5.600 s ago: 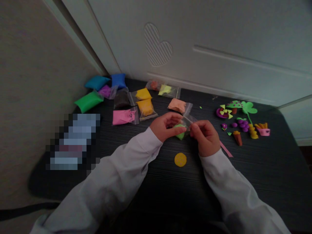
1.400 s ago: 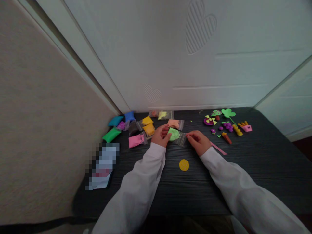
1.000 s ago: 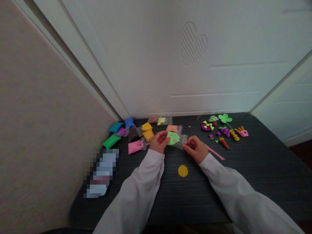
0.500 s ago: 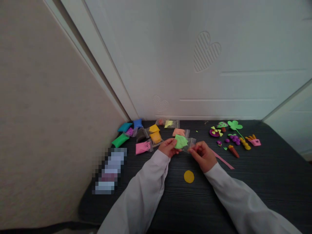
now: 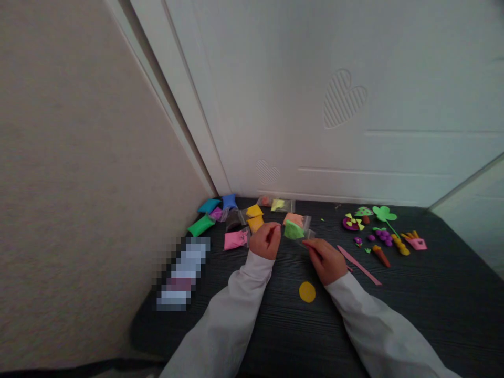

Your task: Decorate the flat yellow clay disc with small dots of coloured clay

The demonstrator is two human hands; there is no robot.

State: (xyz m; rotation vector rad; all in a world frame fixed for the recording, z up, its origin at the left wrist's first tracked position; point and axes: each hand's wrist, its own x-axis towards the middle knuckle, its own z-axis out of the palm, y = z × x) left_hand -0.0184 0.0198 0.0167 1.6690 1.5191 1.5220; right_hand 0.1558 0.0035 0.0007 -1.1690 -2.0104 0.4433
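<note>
A small clear zip bag of light green clay (image 5: 293, 230) is between my hands, partly over a bag of peach clay (image 5: 294, 219). My right hand (image 5: 326, 261) pinches the clear end of the green bag between thumb and fingers. To the bag's left, my left hand (image 5: 266, 240) is closed with the thumb against the fingers, apart from the bag. Whatever it holds, if anything, is too small to make out. On the dark table (image 5: 271, 325), a flat yellow disc (image 5: 307, 292) lies below and between my hands.
Bags of pink (image 5: 235, 240), green (image 5: 201, 226), blue (image 5: 229, 201) and yellow clay (image 5: 254, 211) lie to the left. At right are a pink modelling knife (image 5: 360, 265), a green clover (image 5: 385, 213), purple grapes (image 5: 384, 238) and other clay figures. A white panel (image 5: 252, 94) stands behind.
My left hand has let go of the light green clay bag and drawn left, its fingers closed. My right hand still pinches the bag. The view has tilted slightly.
</note>
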